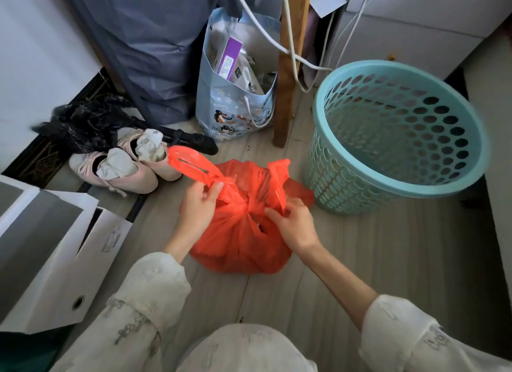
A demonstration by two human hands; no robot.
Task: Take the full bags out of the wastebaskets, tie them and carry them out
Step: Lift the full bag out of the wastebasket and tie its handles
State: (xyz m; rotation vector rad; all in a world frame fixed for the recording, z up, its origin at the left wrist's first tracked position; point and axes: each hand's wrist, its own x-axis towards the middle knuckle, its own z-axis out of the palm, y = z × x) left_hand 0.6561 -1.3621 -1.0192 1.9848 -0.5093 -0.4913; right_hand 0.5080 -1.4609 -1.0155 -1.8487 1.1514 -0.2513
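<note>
A full red plastic bag [241, 233] sits on the pale wood-look floor [388, 261] in the near middle of the scene, out of the basket and bunched at the top. The left hand [198, 205] pinches the bag's left handle loop [191, 164] between thumb and fingers, and the loop stretches up and away to the far left. The right hand [293, 225] grips the right handle strip [279, 183], fingers curled round the plastic where it gathers at the neck — the strip stands up above the knuckles. Both handles meet over the middle of the bag, but whether a knot is made there cannot be told.

Just to the right of the bag, a teal perforated wastebasket [401, 133] stands tilted toward the camera, no liner in it; its near-left wall is close to the bag, and whether they touch cannot be told.

To the far left of the bag lie a pair of pink shoes [124, 172] with pale socks stuffed in them, and beyond those a crumpled black plastic bag [83, 125]. Further back stands a blue gift bag [235, 94] printed with penguins, holding a purple box, beside a wooden furniture leg [288, 75] with white cables [293, 56] hanging round it. White boxes [55, 250] lie at the near left — their lids partly open.
</note>
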